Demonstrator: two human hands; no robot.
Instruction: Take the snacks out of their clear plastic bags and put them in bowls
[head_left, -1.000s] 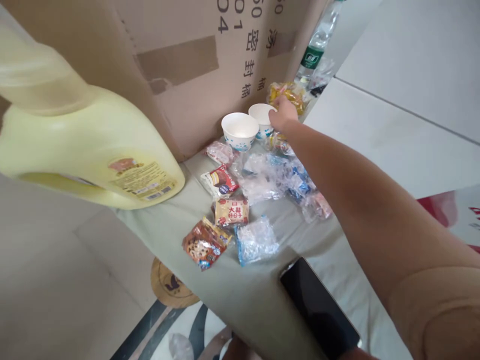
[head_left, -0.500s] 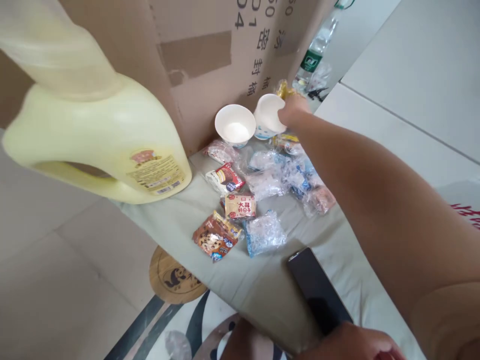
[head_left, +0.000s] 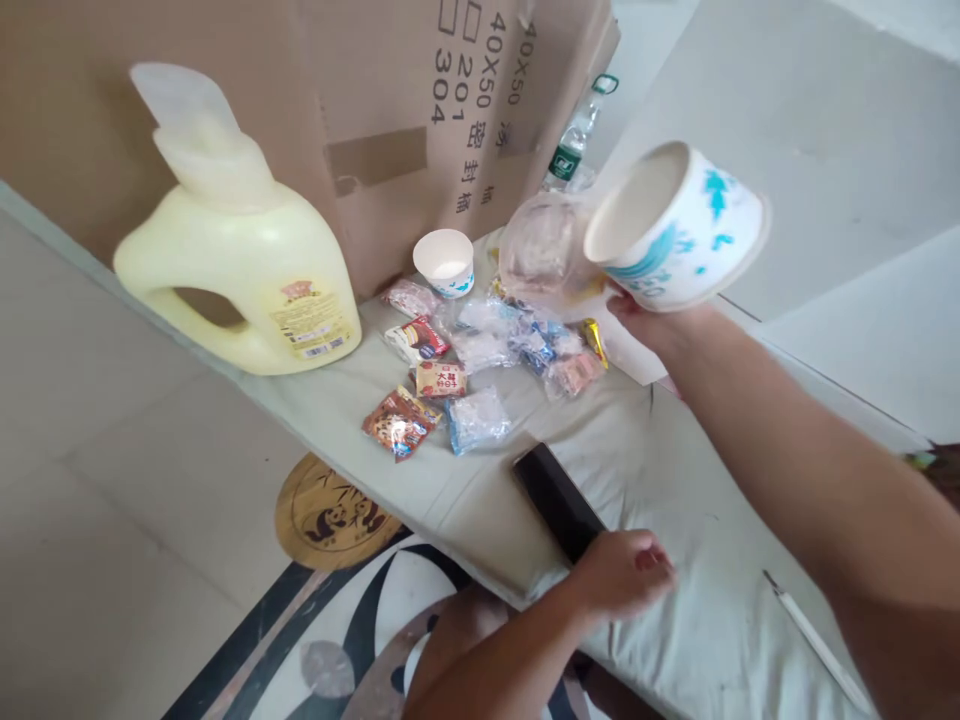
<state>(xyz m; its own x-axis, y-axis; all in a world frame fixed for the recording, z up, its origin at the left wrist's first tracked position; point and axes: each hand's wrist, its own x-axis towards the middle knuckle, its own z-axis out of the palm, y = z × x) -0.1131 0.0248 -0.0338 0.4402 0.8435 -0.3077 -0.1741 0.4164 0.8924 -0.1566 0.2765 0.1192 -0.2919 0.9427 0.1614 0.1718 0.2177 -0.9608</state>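
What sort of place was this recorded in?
Probably a room in a home, though that isn't certain: wrapped snacks and a pale yellow jug are on a cloth-covered surface.

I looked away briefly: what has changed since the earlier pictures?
The right hand has lifted one paper cup away from the cardboard box toward the camera. The left hand now shows more fully, at the phone's near end. The other cup, snack packets and yellow jug stayed put.
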